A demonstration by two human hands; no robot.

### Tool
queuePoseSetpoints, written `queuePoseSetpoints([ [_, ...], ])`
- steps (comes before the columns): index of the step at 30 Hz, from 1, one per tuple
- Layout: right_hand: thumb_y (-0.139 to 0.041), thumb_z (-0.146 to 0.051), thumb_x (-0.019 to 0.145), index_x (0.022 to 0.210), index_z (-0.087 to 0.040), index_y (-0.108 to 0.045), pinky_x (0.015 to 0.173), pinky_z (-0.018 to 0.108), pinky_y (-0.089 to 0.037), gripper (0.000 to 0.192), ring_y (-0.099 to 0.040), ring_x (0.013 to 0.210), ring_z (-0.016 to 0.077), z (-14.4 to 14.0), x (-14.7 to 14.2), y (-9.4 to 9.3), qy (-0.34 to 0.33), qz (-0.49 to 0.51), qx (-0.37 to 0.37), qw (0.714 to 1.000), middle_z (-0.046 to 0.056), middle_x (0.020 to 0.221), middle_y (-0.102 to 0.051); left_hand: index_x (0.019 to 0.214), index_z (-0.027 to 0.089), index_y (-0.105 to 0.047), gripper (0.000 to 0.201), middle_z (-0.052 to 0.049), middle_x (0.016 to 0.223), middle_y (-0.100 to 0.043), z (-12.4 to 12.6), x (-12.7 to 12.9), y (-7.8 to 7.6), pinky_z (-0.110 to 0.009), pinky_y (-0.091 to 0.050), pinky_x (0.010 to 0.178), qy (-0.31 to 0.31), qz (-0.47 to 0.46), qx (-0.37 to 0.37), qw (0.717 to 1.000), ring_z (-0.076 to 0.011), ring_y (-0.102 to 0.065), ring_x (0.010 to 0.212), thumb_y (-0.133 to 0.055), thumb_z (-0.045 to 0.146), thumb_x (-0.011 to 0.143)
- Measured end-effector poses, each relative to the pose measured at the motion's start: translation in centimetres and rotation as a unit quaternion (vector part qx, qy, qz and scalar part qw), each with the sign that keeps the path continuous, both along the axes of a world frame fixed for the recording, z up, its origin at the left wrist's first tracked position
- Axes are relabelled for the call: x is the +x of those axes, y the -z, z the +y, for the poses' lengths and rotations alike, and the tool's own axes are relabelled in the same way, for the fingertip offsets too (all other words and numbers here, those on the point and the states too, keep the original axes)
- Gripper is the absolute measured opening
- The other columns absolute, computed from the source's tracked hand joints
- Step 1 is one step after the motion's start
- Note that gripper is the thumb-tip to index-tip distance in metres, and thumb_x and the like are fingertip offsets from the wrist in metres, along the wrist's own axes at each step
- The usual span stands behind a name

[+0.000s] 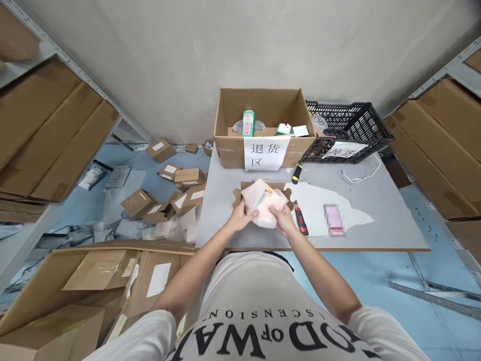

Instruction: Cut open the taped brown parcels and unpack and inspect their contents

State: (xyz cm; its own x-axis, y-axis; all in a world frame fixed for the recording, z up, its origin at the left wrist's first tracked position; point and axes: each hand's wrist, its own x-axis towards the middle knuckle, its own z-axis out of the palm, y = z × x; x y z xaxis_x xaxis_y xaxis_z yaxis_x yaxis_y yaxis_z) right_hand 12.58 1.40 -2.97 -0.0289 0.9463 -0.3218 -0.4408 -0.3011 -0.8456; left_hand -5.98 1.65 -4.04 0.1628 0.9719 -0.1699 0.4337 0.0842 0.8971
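A pale pinkish-white package in thin wrapping (pixel 265 203) is held between my two hands, above the near part of the table. My left hand (pixel 241 216) closes on its left side, thumb on top. On the right side, my right hand (pixel 284 219) grips it with the thumb on the front. Behind and beneath the package lies an opened cardboard box (pixel 236 198), mostly hidden. A red and black utility knife (pixel 301 219) lies just right of my right hand. Farther right, a pink item (pixel 334 220), blurred out, rests on white paper (pixel 353 215).
At the table's (pixel 394 225) back stand a labelled carton (pixel 229 150) holding small green boxes and a black plastic crate (pixel 349 125). A yellow and black knife (pixel 297 174) lies before the carton. Cartons (pixel 139 203) litter the floor at left; a large open carton (pixel 48 271) stands nearer.
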Motion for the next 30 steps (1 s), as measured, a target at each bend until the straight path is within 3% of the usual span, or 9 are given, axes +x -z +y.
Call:
queuePoseSetpoints([
  [3, -0.080, -0.031, 0.059, 0.107, -0.020, -0.059, 0.086, 0.041, -0.054, 0.053, -0.066, 0.098, 0.0256, -1.1, -1.9, 0.2, -0.042, 0.029, -0.033, 0.998, 0.008, 0.107, -0.070, 0.125, 0.014, -0.053, 0.057, -0.012, 0.121, -0.062, 0.1, 0.7, 0.5, -0.036, -0.046, 0.095, -0.090, -0.058, 0.022, 0.994, -0.0246, -0.058, 0.112, -0.054, 0.050, 0.081],
  [6, -0.073, -0.040, 0.070, 0.107, -0.021, -0.060, 0.078, 0.041, -0.057, 0.043, -0.067, 0.095, 0.0259, -1.5, -2.2, 0.5, -0.067, 0.025, -0.079, 0.994, 0.008, 0.103, -0.071, 0.105, 0.010, -0.063, 0.045, -0.011, 0.101, -0.070, 0.2, 0.5, 0.9, -0.032, -0.052, 0.079, -0.169, -0.061, 0.021, 0.984, -0.0231, -0.065, 0.093, -0.059, 0.045, 0.078],
  [10, -0.059, -0.049, 0.081, 0.101, -0.019, -0.062, 0.074, 0.039, -0.058, 0.036, -0.070, 0.086, 0.0239, -1.6, -1.1, 0.7, -0.097, 0.026, -0.103, 0.990, 0.009, 0.091, -0.073, 0.080, 0.011, -0.067, 0.027, -0.006, 0.078, -0.070, 0.0, -0.6, 0.5, -0.026, -0.049, 0.063, -0.171, -0.033, 0.035, 0.984, -0.0195, -0.064, 0.075, -0.055, 0.035, 0.079],
  [13, -0.060, -0.050, 0.080, 0.095, -0.018, -0.064, 0.071, 0.038, -0.059, 0.036, -0.071, 0.080, 0.0227, -1.9, -0.5, 1.0, -0.104, 0.021, -0.101, 0.989, 0.008, 0.085, -0.073, 0.071, 0.014, -0.065, 0.020, -0.004, 0.069, -0.068, -0.4, -1.3, -0.1, -0.025, -0.046, 0.062, -0.128, 0.104, 0.056, 0.985, -0.0192, -0.063, 0.070, -0.048, 0.021, 0.079],
  [17, -0.063, -0.053, 0.076, 0.091, -0.018, -0.065, 0.071, 0.038, -0.059, 0.038, -0.070, 0.080, 0.0219, -2.4, -0.2, 1.5, -0.107, 0.015, -0.097, 0.989, 0.008, 0.085, -0.073, 0.078, 0.017, -0.066, 0.025, -0.008, 0.077, -0.070, -1.0, -1.3, -0.4, -0.027, -0.044, 0.067, -0.065, 0.263, 0.054, 0.961, -0.0223, -0.065, 0.076, -0.042, 0.013, 0.078],
  [19, -0.065, -0.053, 0.075, 0.089, -0.018, -0.065, 0.071, 0.038, -0.058, 0.038, -0.070, 0.081, 0.0214, -2.7, 0.0, 1.7, -0.105, 0.019, -0.103, 0.989, 0.007, 0.085, -0.073, 0.083, 0.018, -0.067, 0.027, -0.008, 0.080, -0.071, -1.1, -1.1, -0.3, -0.027, -0.045, 0.068, -0.052, 0.273, 0.049, 0.960, -0.0226, -0.066, 0.079, -0.041, 0.013, 0.079],
  [25, -0.063, -0.048, 0.079, 0.093, -0.018, -0.066, 0.073, 0.038, -0.058, 0.033, -0.069, 0.084, 0.0202, -3.0, 1.8, 1.4, -0.101, 0.049, -0.102, 0.988, 0.009, 0.093, -0.072, 0.098, 0.015, -0.064, 0.033, -0.005, 0.088, -0.071, -0.9, -1.1, -0.1, -0.025, -0.047, 0.068, -0.053, 0.186, 0.039, 0.980, -0.0188, -0.065, 0.081, -0.037, 0.012, 0.079],
  [30, -0.060, -0.043, 0.083, 0.099, -0.022, -0.064, 0.068, 0.031, -0.058, 0.027, -0.069, 0.083, 0.0175, -3.2, 3.5, 1.4, -0.107, 0.041, -0.102, 0.988, 0.007, 0.096, -0.072, 0.102, 0.020, -0.063, 0.033, -0.009, 0.088, -0.070, -0.5, -1.7, -1.1, -0.030, -0.045, 0.069, -0.060, 0.327, 0.032, 0.943, -0.0256, -0.066, 0.085, -0.039, 0.013, 0.080],
])
